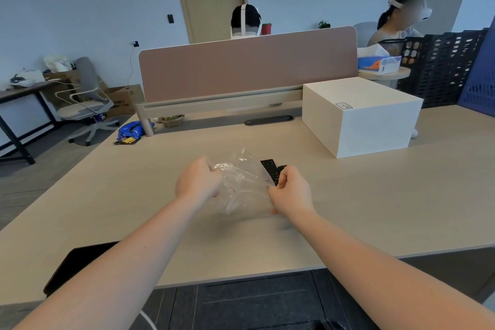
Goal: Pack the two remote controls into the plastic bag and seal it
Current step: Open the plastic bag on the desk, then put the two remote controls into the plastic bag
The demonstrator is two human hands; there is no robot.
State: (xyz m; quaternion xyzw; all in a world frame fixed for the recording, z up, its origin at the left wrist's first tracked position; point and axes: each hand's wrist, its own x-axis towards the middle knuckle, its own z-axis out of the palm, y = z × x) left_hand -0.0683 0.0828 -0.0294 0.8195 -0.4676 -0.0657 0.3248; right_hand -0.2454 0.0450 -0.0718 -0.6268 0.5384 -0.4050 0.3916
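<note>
A clear plastic bag (pixel 242 182) hangs crumpled between my two hands just above the light wooden desk (pixel 375 195). My left hand (pixel 198 182) grips the bag's left side. My right hand (pixel 290 190) pinches its right edge. Two black remote controls (pixel 271 169) lie side by side on the desk right behind the bag and my right hand. Their near ends are hidden by my fingers and the plastic. Whether the bag's mouth is open I cannot tell.
A white box (pixel 361 115) stands on the desk at the back right. A dark flat tablet (pixel 77 262) lies near the front left edge. A pink divider (pixel 249 64) closes the far side, with two people sitting beyond it. A blue packet (pixel 132 128) lies far left.
</note>
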